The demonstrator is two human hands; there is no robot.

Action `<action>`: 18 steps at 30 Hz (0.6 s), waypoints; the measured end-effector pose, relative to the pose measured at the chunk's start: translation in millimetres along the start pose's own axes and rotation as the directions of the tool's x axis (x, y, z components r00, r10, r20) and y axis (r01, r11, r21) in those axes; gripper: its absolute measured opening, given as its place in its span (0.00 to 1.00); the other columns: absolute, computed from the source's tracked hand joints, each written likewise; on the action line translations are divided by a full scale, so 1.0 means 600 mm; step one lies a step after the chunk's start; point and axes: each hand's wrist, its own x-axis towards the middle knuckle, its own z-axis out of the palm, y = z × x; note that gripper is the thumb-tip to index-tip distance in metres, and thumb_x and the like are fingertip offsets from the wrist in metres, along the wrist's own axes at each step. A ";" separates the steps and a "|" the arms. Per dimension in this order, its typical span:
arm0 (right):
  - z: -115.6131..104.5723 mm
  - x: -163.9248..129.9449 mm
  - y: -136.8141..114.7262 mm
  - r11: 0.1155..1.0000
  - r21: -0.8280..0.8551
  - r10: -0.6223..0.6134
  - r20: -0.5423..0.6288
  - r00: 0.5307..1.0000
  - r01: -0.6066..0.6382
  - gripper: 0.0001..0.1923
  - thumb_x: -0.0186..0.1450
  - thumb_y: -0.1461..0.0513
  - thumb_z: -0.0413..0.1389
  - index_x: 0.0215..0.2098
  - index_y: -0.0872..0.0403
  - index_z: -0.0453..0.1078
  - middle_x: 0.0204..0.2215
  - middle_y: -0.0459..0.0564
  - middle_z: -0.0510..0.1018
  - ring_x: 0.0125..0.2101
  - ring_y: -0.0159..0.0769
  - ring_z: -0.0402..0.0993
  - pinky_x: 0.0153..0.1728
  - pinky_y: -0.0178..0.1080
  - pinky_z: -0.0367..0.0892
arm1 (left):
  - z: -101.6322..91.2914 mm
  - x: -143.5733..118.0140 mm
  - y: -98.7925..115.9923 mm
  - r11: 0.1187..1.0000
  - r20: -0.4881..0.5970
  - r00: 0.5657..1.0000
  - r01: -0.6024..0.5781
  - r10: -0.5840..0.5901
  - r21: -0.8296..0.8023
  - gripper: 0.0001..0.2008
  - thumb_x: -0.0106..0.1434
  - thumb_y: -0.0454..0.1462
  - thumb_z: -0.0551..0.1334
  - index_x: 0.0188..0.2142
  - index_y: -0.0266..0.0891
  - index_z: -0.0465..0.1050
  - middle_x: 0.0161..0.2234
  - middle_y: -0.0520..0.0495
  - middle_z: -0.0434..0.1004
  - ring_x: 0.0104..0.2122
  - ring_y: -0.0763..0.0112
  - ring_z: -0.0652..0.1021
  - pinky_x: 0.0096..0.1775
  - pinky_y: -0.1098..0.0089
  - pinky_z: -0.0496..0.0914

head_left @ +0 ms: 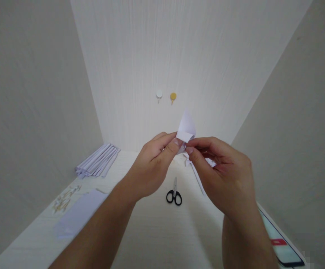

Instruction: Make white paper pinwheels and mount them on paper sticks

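Note:
A small folded piece of white paper (186, 125) is held up between both hands above the table. Its upper part rises to a point, and a loop or fold shows below that. My left hand (158, 160) pinches the paper's left side between thumb and fingers. On the right, the thumb and index fingertip of my right hand (224, 168) close on the lower right edge of the paper. Below the hands lies a pair of black-handled scissors (174, 194), blades pointing away. Partly behind my right hand are a thin white paper stick (198, 179) and some crumpled white paper.
Rolled paper sticks (98, 160) lie bundled at the back left. Nearer are small gold and white pieces (65, 199) and a stack of white paper sheets (81, 213). A device with a lit screen (280, 239) is at the right. Two hooks (173, 97) hang on the back wall.

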 end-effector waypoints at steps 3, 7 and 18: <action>0.001 -0.002 0.000 1.000 0.010 0.014 0.000 1.000 -0.014 0.06 0.68 0.66 0.61 0.40 0.49 0.79 0.34 0.46 0.85 0.31 0.37 0.81 0.36 0.41 0.74 | -0.002 0.002 0.002 0.999 0.010 1.000 0.008 -0.007 -0.041 0.15 0.75 0.44 0.56 0.40 0.43 0.81 0.40 0.48 0.80 0.43 0.63 0.76 0.47 0.64 0.69; 0.000 -0.006 -0.001 1.000 0.002 0.003 0.009 1.000 -0.003 0.07 0.67 0.67 0.60 0.40 0.50 0.79 0.34 0.45 0.85 0.31 0.35 0.81 0.36 0.40 0.74 | -0.006 0.002 0.005 0.994 0.022 0.997 0.070 -0.068 -0.086 0.15 0.72 0.40 0.57 0.37 0.42 0.83 0.37 0.48 0.81 0.41 0.62 0.77 0.46 0.65 0.71; 0.005 -0.009 -0.010 1.000 0.016 -0.003 0.007 1.000 0.003 0.08 0.69 0.67 0.59 0.40 0.49 0.80 0.35 0.47 0.86 0.32 0.37 0.82 0.37 0.40 0.77 | -0.013 0.001 0.006 0.997 0.008 0.998 0.056 -0.056 -0.052 0.16 0.68 0.35 0.57 0.29 0.44 0.81 0.31 0.48 0.81 0.36 0.62 0.78 0.40 0.65 0.75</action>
